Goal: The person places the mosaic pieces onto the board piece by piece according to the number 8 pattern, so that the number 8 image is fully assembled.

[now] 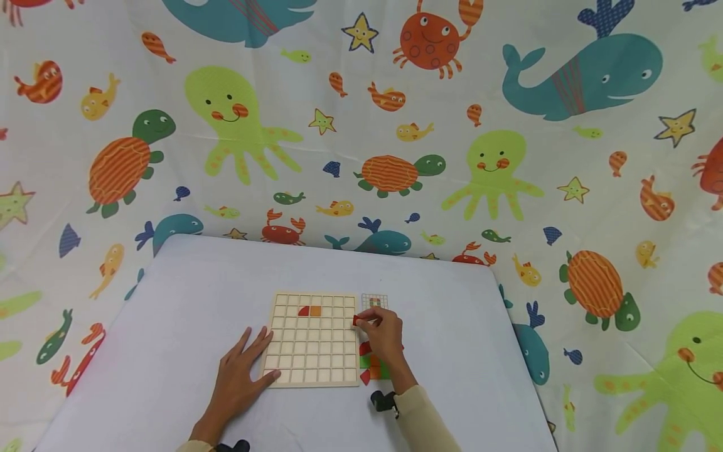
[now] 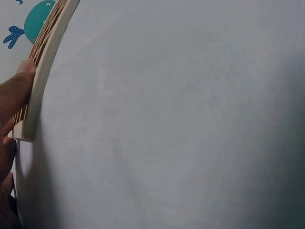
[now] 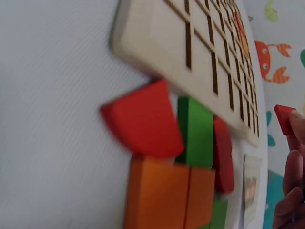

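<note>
A small red block (image 1: 356,321) is pinched between the fingers (image 1: 369,324) of the right hand (image 1: 385,336), just over the right edge of the wooden grid board (image 1: 314,339). The block is judged light, stiff and smooth-sided, best taken by two opposite flat faces, as it is held now.

The left hand (image 1: 243,375) is laid flat on the counter (image 1: 169,326) with its fingers spread and straight, the thumb pressed against the board's near left edge; nothing is held in it.

Two pieces are seated in the board, a red quarter-round (image 1: 304,311) and an orange square (image 1: 315,311), side by side in the second row from the far edge.

A loose pile of blocks (image 3: 176,167) lies touching the board's right edge, near the right wrist; red, green and orange ones are seen, but an exact count cannot be made. One small pattern card (image 1: 374,302) lies just beyond the board's far right corner.
</note>
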A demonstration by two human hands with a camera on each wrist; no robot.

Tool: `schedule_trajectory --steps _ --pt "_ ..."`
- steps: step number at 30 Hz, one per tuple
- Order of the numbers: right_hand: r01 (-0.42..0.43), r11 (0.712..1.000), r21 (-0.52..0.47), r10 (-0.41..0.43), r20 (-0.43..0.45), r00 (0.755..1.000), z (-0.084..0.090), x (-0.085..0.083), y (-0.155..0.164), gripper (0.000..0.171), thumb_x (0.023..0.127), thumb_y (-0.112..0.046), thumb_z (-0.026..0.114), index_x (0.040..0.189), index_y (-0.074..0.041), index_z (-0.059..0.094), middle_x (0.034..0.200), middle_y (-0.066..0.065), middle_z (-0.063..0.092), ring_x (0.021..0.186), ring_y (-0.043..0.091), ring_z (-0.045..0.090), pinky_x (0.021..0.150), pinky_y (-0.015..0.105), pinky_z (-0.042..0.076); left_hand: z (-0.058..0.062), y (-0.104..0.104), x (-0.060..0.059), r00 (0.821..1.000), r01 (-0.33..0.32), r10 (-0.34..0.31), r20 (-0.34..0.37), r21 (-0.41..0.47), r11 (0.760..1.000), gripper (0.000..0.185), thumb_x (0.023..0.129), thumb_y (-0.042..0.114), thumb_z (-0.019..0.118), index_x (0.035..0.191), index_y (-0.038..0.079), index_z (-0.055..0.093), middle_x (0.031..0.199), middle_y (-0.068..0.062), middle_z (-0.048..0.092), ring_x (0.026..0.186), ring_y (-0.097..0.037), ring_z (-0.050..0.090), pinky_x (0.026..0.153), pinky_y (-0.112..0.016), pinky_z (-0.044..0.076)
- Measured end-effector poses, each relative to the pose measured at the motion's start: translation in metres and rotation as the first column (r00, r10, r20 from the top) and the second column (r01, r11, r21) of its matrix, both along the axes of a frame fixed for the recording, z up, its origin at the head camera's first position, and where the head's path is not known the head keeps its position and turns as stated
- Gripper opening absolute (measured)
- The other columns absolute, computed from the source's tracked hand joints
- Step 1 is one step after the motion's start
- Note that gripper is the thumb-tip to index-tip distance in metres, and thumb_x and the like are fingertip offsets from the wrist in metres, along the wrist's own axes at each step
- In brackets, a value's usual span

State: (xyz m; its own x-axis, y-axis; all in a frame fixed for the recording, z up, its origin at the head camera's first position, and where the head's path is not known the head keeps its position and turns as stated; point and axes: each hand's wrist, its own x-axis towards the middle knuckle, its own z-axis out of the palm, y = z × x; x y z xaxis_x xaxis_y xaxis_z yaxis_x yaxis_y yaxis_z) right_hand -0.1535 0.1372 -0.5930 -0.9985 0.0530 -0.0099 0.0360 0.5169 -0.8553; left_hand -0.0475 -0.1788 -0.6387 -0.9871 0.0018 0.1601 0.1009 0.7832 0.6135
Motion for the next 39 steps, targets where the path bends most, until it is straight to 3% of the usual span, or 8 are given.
schedule_trajectory --steps 7,18,39 --pt "-0.06 0.998 -0.019 0.059 -0.038 0.998 -0.006 -0.011 -0.022 0.006 0.093 -0.023 0.084 0.093 -0.017 0.082 0.087 -0.001 0.077 0.067 0.01 0.057 0.061 0.025 0.049 -0.001 0.0 0.001 1.0 0.002 -0.002 -0.002 0.006 1.0 0.087 0.081 0.044 0.089 0.155 0.013 0.055 0.164 -0.01 0.05 0.157 -0.045 0.031 0.11 -0.065 0.029" --pt "-0.06 0.994 0.089 0.062 -0.014 0.998 -0.007 -0.022 -0.051 0.005 0.092 -0.025 0.084 0.09 -0.021 0.082 0.084 -0.004 0.075 0.073 0.007 0.06 0.062 0.027 0.047 0.002 0.001 -0.001 1.0 0.002 -0.002 0.005 0.0 1.0 0.087 0.081 0.044 0.089 0.155 0.013 0.055 0.165 -0.011 0.049 0.157 -0.046 0.03 0.11 -0.066 0.029" --pt "-0.079 0.971 0.224 0.074 0.033 0.997 -0.012 -0.038 -0.077 0.008 0.092 -0.024 0.084 0.085 -0.024 0.08 0.077 -0.009 0.072 0.068 0.005 0.061 0.06 0.028 0.045 0.003 0.0 0.0 1.0 -0.002 0.002 -0.003 -0.002 1.0 0.087 0.081 0.043 0.089 0.155 0.012 0.056 0.164 -0.012 0.049 0.157 -0.045 0.03 0.11 -0.065 0.029"
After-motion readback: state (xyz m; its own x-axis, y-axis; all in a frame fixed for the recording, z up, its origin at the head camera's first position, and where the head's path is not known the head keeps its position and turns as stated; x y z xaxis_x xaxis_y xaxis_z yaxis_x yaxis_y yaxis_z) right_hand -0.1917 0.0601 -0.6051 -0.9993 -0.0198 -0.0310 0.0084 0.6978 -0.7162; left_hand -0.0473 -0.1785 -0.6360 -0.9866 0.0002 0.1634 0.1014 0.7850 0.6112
